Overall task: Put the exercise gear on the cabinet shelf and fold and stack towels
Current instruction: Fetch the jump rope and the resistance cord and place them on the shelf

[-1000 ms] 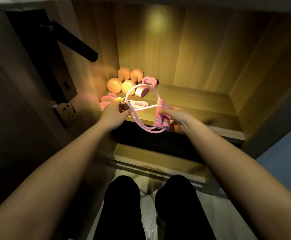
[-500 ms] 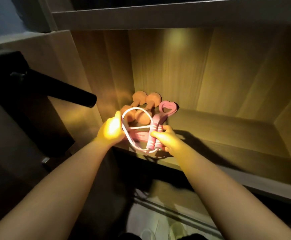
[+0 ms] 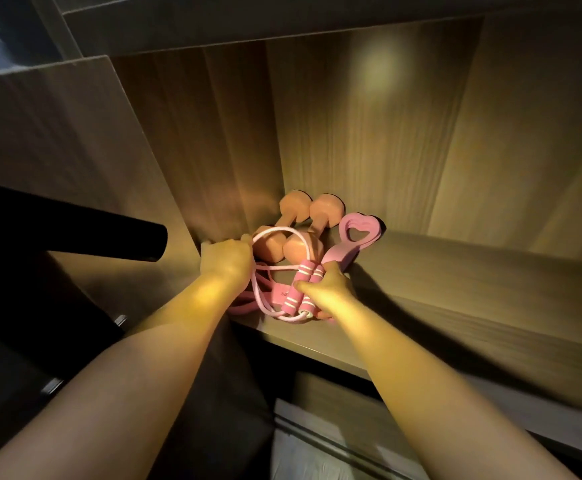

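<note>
A pink jump rope point(image 3: 303, 289) with two striped handles is held low over the left front of the wooden cabinet shelf point(image 3: 438, 292). My right hand point(image 3: 327, 289) grips both handles together. My left hand point(image 3: 225, 259) holds the rope's looped cord, which arcs up over two orange dumbbells point(image 3: 300, 230) lying in the shelf's back left corner. A pink heart-shaped grip band point(image 3: 355, 239) lies right of the dumbbells. Another pink strap point(image 3: 239, 308) lies partly hidden under the rope and my left wrist. No towels are in view.
A black door handle point(image 3: 75, 233) sticks out from the dark door at the left, close to my left forearm. The cabinet's side wall point(image 3: 213, 150) stands just behind my left hand. The shelf's right part is bare wood. A lower shelf edge point(image 3: 334, 445) shows below.
Both hands have carried the jump rope forward and down onto the shelf, in front of the dumbbells. The view has moved closer to the cabinet and tilted up.
</note>
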Motion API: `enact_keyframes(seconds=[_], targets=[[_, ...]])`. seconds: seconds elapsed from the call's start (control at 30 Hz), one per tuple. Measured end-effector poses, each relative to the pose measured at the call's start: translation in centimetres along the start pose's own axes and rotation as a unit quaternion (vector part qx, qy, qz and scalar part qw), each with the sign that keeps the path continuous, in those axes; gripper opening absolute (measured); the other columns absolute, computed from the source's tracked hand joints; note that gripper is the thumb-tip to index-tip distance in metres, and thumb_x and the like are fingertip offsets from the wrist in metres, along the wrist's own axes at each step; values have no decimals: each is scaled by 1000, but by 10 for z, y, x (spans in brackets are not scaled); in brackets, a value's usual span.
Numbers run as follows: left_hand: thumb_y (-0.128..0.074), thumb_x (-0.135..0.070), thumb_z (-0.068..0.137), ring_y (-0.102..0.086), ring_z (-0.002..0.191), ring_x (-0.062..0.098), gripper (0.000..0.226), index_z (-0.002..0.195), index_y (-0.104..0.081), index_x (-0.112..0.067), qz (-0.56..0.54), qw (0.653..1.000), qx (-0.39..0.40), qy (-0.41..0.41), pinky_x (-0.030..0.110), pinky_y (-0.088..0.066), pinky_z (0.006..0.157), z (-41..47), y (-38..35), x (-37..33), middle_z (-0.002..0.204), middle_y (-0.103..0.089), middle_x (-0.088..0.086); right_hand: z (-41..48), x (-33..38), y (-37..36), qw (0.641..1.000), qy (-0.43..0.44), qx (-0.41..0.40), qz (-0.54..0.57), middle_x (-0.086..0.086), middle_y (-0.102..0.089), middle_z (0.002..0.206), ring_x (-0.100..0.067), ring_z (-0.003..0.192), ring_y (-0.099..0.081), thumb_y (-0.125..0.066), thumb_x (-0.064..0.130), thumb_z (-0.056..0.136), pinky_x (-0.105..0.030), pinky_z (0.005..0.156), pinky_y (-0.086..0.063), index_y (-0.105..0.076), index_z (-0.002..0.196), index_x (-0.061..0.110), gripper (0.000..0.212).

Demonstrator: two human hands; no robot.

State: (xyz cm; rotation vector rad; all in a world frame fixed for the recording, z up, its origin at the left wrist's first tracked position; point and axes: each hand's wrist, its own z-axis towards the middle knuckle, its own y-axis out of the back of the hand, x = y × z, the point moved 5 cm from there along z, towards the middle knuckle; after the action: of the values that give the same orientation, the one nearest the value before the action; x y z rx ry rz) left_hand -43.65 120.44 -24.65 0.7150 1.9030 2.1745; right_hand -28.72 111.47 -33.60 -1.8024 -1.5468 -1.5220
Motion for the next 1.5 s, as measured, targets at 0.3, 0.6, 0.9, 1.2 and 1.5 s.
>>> enact_keyframes(seconds=[0.3, 0.6, 0.9, 1.2, 1.5], targets=[[-53, -23, 96, -62, 107, 26, 32, 127, -47, -18, 65, 996, 18, 61, 42, -38, 100, 1, -2, 4, 113, -66, 1, -12, 15, 1, 953, 153, -94, -243, -6, -43, 132, -29, 116, -54, -69, 39, 86, -34, 74, -49, -38, 137, 23, 62], [-51, -15, 97, -66, 96, 26, 32, 129, -47, -16, 75, 996, -41, 1, 35, -43, 81, -3, 0, 2, 106, -68, 1, -26, 14, -19, 911, 284, -37, -297, 0, -42, 139, -25, 124, -39, -58, 35, 94, -37, 96, -45, -52, 138, 23, 46], [-60, -26, 93, -60, 106, 24, 39, 128, -51, -15, 143, 989, -30, -23, 40, -36, 101, -2, -1, -5, 114, -66, 2, -28, -3, -17, 885, 320, -44, -335, 4, -34, 147, -21, 133, -28, -50, 45, 94, -44, 109, -32, -45, 142, 33, 50], [-41, -27, 99, -54, 118, 38, 47, 145, -38, -18, -69, 992, -97, -35, 41, -52, 87, -33, 6, -14, 153, -34, 12, -28, -16, -22, 882, 321, -41, -344, 5, -19, 157, -20, 144, -14, -41, 46, 97, -43, 112, -23, -32, 148, 37, 53], [-24, -36, 104, -16, 147, 29, 51, 151, -29, -17, 83, 992, 87, -23, 54, -4, 119, -20, -26, -12, 163, -6, 4, -19, -18, -29, 873, 340, -44, -346, 6, -19, 158, -21, 147, -11, -46, 43, 97, -48, 117, -13, -31, 148, 38, 53]])
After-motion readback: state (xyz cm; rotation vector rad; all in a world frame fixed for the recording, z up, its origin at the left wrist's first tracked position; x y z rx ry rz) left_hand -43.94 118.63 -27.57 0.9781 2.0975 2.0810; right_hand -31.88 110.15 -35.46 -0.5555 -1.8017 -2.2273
